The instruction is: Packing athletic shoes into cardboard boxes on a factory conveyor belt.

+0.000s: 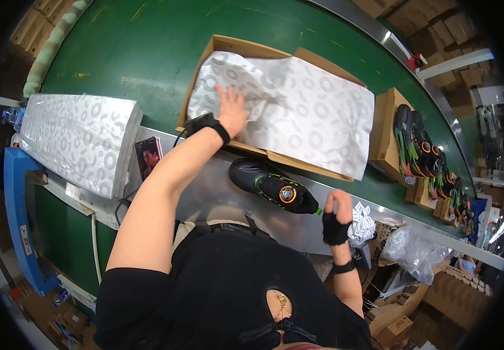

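Note:
My left hand (232, 111) lies with fingers spread on white patterned tissue paper (322, 111). The paper lines an open cardboard shoebox (205, 64) and drapes over its right end. Just in front of the box, on the metal ledge, a black sports shoe (252, 177) has green trim and an orange-ringed dial. Beside its right end is my right hand (337, 211), in a black band, fingers curled together; whatever they may hold is hidden. Close by on its right sits a heap of small white printed packets (361, 224).
A stack of patterned tissue paper (79, 140) stands at the left, with a phone-sized picture card (148, 156) beside it. Several shoes (418, 143) and cardboard boxes (387, 128) line the green belt (164, 29) at the right. Clear plastic bags (415, 254) lie lower right.

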The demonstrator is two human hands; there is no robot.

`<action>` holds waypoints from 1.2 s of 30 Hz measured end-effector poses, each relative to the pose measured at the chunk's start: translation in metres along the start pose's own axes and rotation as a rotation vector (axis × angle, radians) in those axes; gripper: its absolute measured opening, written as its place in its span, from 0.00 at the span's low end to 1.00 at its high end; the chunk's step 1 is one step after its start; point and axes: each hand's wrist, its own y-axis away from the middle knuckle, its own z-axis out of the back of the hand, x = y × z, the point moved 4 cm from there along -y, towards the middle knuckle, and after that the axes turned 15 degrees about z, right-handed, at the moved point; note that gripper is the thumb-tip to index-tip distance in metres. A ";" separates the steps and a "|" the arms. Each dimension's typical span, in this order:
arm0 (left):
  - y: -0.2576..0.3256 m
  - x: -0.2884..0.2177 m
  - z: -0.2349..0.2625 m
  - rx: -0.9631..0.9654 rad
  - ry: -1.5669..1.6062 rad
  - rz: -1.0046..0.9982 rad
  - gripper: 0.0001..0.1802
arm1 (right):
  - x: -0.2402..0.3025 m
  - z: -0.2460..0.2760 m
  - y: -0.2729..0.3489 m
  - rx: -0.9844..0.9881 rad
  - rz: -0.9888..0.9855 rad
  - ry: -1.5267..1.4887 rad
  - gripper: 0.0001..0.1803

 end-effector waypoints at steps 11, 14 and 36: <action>0.154 -0.014 0.013 -0.173 1.065 -0.502 0.43 | 0.038 -0.054 0.004 0.600 0.192 0.003 0.21; 0.158 -0.017 0.003 -0.150 0.988 -0.420 0.50 | 0.060 -0.032 -0.042 0.517 0.283 -0.136 0.16; 0.024 0.073 0.032 0.186 2.440 0.108 0.28 | 0.052 -0.047 -0.079 0.330 -0.178 -0.678 0.09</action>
